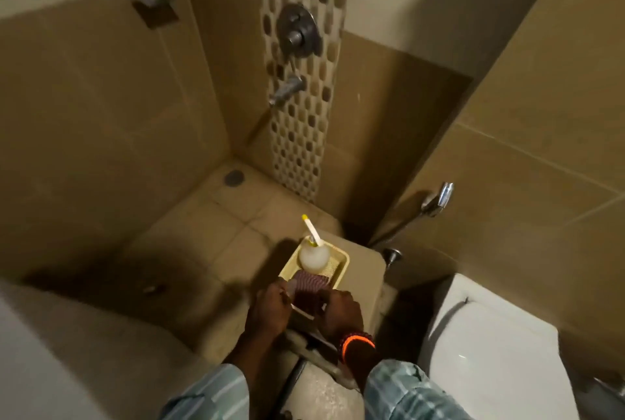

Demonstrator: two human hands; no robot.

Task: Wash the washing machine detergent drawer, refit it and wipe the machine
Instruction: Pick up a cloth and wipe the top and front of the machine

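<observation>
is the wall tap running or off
Off: no water falls from the wall tap, and the floor below looks dry.

- Dim bathroom corner with tan tiled walls (101,115)
- Pebble-patterned tile strip (301,108) carrying a chrome shower mixer (298,31) and spout (287,90)
- Beige tiled floor (216,216) with round drain (233,177)
- White toilet (490,352) at right

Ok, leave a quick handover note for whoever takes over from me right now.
Left hand and right hand: both grip the near end of the yellow tray over the ledge.
In the tray: striped cloth, round white bottle, a yellow-tipped stick standing by the bottle.
Tap is ahead, no water seen running.
Done: supplies brought to the shower corner.
Left: wash the drawer, refit, wipe machine; neither is clearly in view.
</observation>
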